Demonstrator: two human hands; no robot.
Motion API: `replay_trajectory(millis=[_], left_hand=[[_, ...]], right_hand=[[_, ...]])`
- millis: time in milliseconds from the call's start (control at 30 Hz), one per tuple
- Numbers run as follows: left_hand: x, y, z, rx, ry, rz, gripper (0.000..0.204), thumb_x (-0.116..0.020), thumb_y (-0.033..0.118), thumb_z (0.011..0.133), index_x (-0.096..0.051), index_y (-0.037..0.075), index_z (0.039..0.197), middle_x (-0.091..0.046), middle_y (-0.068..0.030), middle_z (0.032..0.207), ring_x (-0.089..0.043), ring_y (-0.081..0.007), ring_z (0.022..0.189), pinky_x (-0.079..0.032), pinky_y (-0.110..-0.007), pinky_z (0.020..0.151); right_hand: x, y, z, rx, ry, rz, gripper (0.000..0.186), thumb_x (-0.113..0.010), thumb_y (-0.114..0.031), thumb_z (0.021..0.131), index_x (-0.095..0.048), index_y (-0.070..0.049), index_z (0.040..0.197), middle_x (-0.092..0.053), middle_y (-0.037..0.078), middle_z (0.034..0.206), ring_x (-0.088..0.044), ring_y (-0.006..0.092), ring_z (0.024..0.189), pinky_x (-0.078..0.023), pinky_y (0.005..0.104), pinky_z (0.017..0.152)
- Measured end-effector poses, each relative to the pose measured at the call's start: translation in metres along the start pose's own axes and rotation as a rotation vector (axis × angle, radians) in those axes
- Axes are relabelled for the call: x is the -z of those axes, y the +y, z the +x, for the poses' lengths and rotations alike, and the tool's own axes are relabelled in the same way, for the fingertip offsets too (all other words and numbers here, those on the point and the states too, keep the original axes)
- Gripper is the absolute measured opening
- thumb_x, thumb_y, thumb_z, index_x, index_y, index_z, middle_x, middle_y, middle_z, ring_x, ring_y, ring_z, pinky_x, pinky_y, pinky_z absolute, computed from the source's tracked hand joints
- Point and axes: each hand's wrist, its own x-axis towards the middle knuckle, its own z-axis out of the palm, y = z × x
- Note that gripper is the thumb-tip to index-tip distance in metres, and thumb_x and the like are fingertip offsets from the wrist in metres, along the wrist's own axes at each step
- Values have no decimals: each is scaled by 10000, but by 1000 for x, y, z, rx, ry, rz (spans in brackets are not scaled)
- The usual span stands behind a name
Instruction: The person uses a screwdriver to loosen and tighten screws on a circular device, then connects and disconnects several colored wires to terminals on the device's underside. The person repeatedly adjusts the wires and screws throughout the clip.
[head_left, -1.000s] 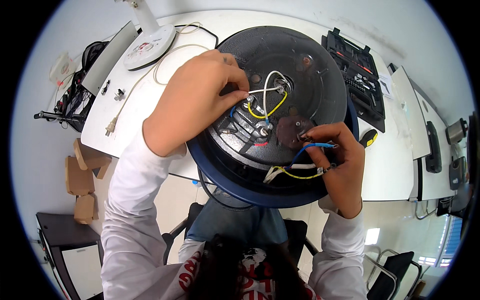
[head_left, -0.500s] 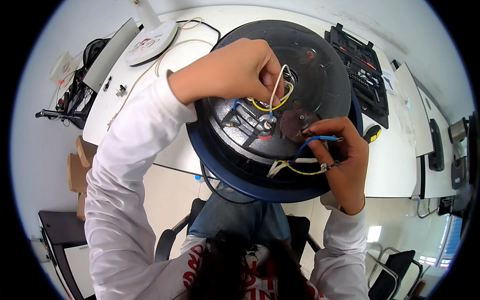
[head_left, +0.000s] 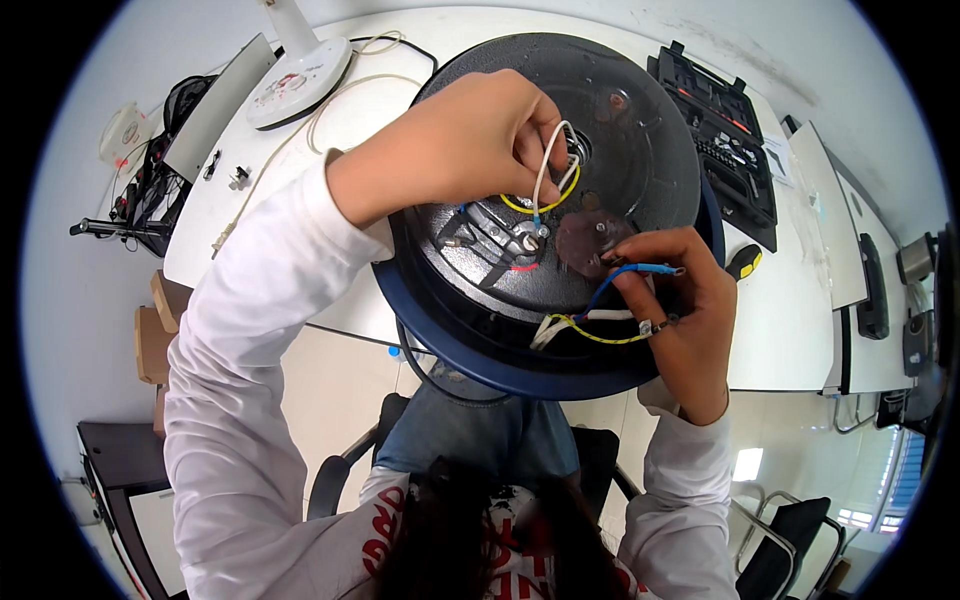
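A round black metal housing (head_left: 640, 130) rests in a dark blue ring-shaped rim (head_left: 545, 385). My left hand (head_left: 490, 135) is over it, thumb and fingers closed on a looped white wire (head_left: 548, 160). That wire's terminal meets a screw beside a metal bracket-like part (head_left: 505, 240). A yellow wire (head_left: 545, 208) curves below the fingers. My right hand (head_left: 690, 300) pinches at the edge of a brown disc (head_left: 585, 243); what lies between the fingertips is hidden. Across that hand run a blue wire (head_left: 620, 272) and a yellow-green wire (head_left: 600, 338), both with loose terminals.
An open black tool case (head_left: 720, 140) lies to the right on the white table (head_left: 785, 330), near a yellow-and-black tool handle (head_left: 745, 262). A white stand base (head_left: 300, 88) and a pale cable (head_left: 270, 175) are on the left. A black cable (head_left: 440, 390) hangs below the rim.
The housing and both hands appear shifted slightly up and left in view. Both hands keep nearly the same grips and places on the housing.
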Motion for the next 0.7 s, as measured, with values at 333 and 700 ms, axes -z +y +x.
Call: replay_trajectory(millis=[333,700], left_hand=[[-6,3,-11,20,-51,-66,358,-627,31,879,-557,-42,1223,-738,-89,879,-692,-141,865,-503,-257,846],[-25,1,-26,51,71,-138,391,-756,137,859,-548,-2,1159,-726,-70,896,-664,-113,903,-477,-261,817]], right_hand=[[3,3,0,-9,-30,-47,156,-723,0,848,-654,-8,987,-683,56,917,-622,113,752,-481,231,667],[4,-2,3,-48,-89,-206,156,-704,35,840,-657,-10,981,-703,58,901,-661,119,824,-493,237,742]])
